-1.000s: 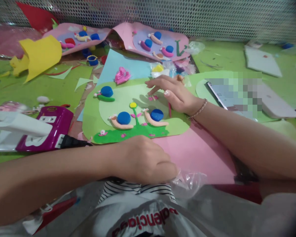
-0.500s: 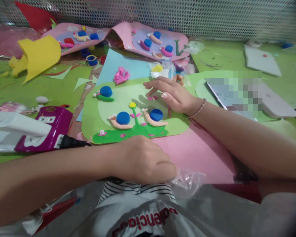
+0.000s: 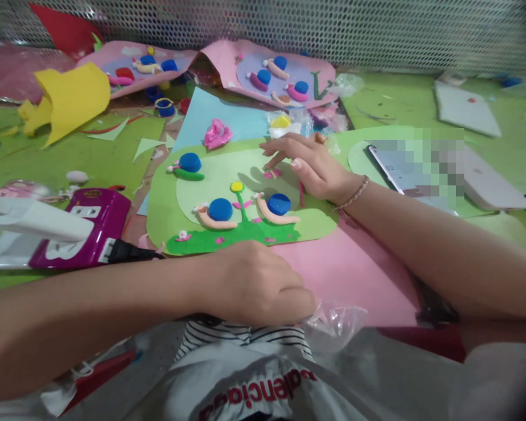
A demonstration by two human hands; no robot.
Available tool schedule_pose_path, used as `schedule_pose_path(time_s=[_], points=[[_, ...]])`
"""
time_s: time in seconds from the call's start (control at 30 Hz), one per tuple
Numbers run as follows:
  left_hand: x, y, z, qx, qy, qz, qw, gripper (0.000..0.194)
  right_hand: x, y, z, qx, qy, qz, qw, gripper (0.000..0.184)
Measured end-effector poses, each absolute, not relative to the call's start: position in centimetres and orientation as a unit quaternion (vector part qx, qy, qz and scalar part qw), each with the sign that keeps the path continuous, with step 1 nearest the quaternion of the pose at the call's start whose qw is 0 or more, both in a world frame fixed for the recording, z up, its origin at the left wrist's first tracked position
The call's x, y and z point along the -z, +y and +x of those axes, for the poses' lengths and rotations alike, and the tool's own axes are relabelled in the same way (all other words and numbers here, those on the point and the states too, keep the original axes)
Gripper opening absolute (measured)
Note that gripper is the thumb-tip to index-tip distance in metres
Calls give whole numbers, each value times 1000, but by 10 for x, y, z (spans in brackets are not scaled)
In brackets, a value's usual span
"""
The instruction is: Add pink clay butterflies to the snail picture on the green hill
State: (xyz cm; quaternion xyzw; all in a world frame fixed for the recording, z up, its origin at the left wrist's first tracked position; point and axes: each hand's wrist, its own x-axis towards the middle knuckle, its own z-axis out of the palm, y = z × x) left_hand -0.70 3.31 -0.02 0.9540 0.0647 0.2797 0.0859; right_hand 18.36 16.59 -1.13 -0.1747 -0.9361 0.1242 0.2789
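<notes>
My left hand (image 3: 260, 283) is closed near the table's front edge, its fingertips on a crumpled clear plastic bag (image 3: 337, 324). My right hand (image 3: 311, 161), fingers loosely spread, hovers over the right part of a green paper picture (image 3: 158, 216). Beneath its fingers lies a small pink clay flower (image 3: 272, 173), and a thin pink-red stem (image 3: 301, 194) shows beside the palm. Three clay snails with blue caps for shells decorate the picture: a green snail (image 3: 188, 173) and two peach ones, one a peach snail (image 3: 278, 219). Between the peach snails rises a yellow clay flower (image 3: 236, 187).
A purple power strip (image 3: 114, 216) with a white plug stands left. Pink snail pictures (image 3: 319, 64) lean at the back by a perforated metal screen (image 3: 377, 35). A phone (image 3: 394, 169) lies right. Pink clay (image 3: 217, 134), a yellow sheet (image 3: 74, 99) and paper scraps lie about.
My right hand has shifted slightly right and away from me, still over the pink flower. My left hand stays closed at the bag.
</notes>
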Motion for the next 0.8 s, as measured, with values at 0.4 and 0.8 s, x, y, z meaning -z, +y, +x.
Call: schedule_pose_path(time_s=[0.4, 0.8], points=[[0, 32, -5, -334, 288, 852, 281, 33, 6, 166, 184, -165, -882, -222, 381, 53], [-3, 42, 1, -466, 431, 560, 532, 11, -40, 105, 198, -370, -793, -165, 454, 21]])
